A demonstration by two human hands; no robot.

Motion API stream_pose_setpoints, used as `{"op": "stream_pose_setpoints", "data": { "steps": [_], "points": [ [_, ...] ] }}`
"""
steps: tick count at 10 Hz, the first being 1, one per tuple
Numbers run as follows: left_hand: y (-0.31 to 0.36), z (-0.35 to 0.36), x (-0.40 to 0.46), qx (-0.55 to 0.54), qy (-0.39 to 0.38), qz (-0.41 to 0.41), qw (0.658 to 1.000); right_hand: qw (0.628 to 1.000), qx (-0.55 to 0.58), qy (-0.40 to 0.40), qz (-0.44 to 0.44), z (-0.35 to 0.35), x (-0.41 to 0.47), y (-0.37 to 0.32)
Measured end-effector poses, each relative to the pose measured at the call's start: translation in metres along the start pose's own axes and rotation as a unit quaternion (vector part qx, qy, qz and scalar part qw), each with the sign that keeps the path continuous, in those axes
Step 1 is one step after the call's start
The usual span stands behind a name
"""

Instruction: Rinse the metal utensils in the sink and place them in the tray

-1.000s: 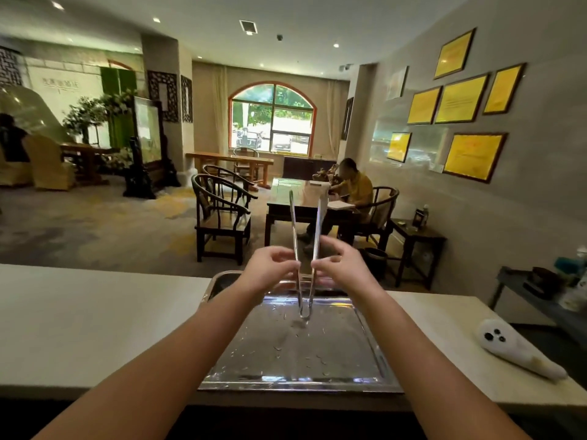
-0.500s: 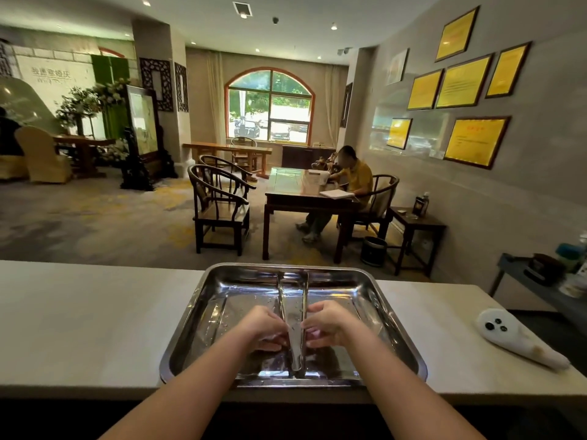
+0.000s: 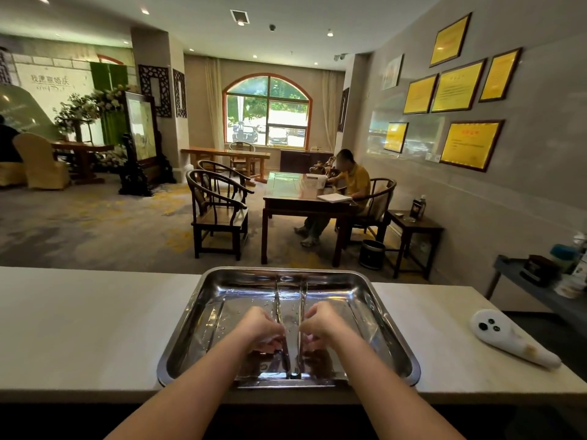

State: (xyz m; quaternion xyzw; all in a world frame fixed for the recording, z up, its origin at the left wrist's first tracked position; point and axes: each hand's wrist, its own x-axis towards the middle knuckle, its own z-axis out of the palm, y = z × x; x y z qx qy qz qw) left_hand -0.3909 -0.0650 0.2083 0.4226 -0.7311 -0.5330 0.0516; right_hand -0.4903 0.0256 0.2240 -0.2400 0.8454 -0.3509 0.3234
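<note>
A shiny steel tray [image 3: 394, 341] with water drops sits on the pale counter in front of me. Metal tongs [image 3: 302, 300] lie flat in the middle of the tray, hinge toward me and the two arms spread toward the far rim. My left hand [image 3: 259, 328] holds the left arm of the tongs. My right hand [image 3: 320, 325] holds the right arm. Both hands are low inside the tray, knuckles up, fingers curled around the metal. No sink is in view.
The white counter [image 3: 95, 328] stretches left of the tray. A white seal-shaped object [image 3: 508, 339] lies on the counter at the right. Behind the counter are wooden chairs, a table with a seated person [image 3: 352, 182], and a grey side shelf [image 3: 546, 281] at far right.
The tongs went from upright above the tray, arms pointing up, to lying flat inside it. Both hands came down with them, and the view tilted down onto the tray.
</note>
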Motion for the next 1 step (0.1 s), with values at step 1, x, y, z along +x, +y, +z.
{"op": "stream_pose_setpoints", "data": {
  "steps": [1],
  "points": [
    [0.0093, -0.0102, -0.0068, 0.016, 0.032, 0.034, 0.999, 0.994, -0.080, 0.058, -0.054, -0.0057, -0.0064, -0.0151]
  ]
}}
